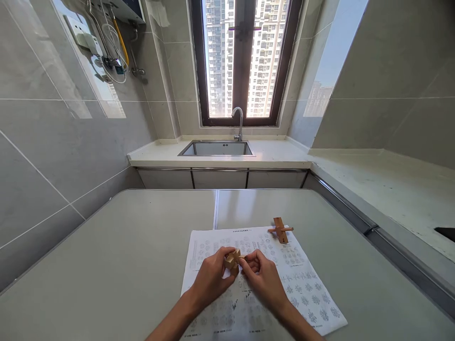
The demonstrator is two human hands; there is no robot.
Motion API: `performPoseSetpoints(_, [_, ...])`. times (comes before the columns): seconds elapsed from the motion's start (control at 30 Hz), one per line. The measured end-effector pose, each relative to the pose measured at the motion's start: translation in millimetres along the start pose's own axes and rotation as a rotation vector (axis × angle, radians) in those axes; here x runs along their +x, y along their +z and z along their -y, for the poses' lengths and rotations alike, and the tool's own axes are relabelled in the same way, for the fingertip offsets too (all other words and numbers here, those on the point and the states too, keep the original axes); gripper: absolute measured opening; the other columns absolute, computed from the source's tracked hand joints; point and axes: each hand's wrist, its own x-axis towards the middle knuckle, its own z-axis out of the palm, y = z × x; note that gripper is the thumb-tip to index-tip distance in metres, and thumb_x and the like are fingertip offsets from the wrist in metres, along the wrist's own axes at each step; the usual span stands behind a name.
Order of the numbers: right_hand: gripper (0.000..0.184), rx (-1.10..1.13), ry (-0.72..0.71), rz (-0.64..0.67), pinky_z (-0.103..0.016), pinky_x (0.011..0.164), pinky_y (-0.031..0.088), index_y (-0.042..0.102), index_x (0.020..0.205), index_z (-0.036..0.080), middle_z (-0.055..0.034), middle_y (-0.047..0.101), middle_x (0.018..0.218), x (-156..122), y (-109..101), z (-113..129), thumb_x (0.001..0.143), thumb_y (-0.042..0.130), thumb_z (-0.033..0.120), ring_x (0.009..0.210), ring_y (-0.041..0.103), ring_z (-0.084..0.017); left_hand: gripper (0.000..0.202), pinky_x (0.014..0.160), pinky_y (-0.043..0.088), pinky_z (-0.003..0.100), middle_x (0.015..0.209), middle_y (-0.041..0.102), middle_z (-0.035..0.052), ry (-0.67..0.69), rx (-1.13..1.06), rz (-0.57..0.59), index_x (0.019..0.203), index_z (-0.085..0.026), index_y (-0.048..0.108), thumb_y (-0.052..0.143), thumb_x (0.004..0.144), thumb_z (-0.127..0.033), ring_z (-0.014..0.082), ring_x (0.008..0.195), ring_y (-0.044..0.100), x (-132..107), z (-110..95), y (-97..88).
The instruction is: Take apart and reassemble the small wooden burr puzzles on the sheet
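A small pale wooden puzzle block is held just above a printed instruction sheet on the grey table. My left hand grips the block from the left with curled fingers. From the right, my right hand pinches a piece at the block's side. A second, darker wooden cross-shaped puzzle lies alone at the sheet's far right corner, untouched.
Beyond the table a counter holds a steel sink with a tap under a window. Another counter runs along the right wall, with a dark object at its edge. Tiled wall on the left.
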Motion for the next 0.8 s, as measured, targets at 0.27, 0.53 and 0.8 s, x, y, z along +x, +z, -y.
performPoseSetpoints(0.27, [0.028, -0.04, -0.106, 0.022, -0.033, 0.072, 0.056, 0.061, 0.089, 0.022, -0.0089, 0.077, 0.089, -3.9, 4.6, -2.2, 0.097, 0.065, 0.048, 0.079, 0.073, -0.024, 0.04, 0.067, 0.053, 0.026, 0.095, 0.068, 0.0021, 0.049, 0.069, -0.076, 0.122, -0.025, 0.055, 0.067, 0.084, -0.018, 0.0172, 0.078, 0.067, 3.3, -4.7, -4.4])
performPoseSetpoints(0.53, [0.031, -0.133, -0.253, 0.081, -0.031, 0.07, 0.048, 0.059, 0.078, 0.023, -0.0045, 0.069, 0.085, -4.2, -2.9, 0.7, 0.099, 0.062, 0.046, 0.074, 0.06, -0.02, 0.042, 0.067, 0.054, 0.025, 0.095, 0.071, -0.0007, -0.043, -0.121, -0.003, 0.121, -0.026, 0.055, 0.07, 0.082, -0.02, 0.0126, 0.067, 0.061, 3.2, -9.4, -8.9])
performPoseSetpoints(0.8, [0.03, -0.088, -0.142, 0.043, -0.031, 0.077, 0.052, 0.062, 0.117, 0.023, -0.0064, 0.071, 0.104, 2.6, -6.5, 0.9, 0.105, 0.05, 0.048, 0.087, 0.065, -0.021, 0.05, 0.071, 0.055, 0.027, 0.091, 0.069, -0.0004, -0.282, -0.556, 0.103, 0.117, -0.023, 0.056, 0.083, 0.074, -0.022, 0.0141, 0.073, 0.063, 13.3, -25.8, -23.3])
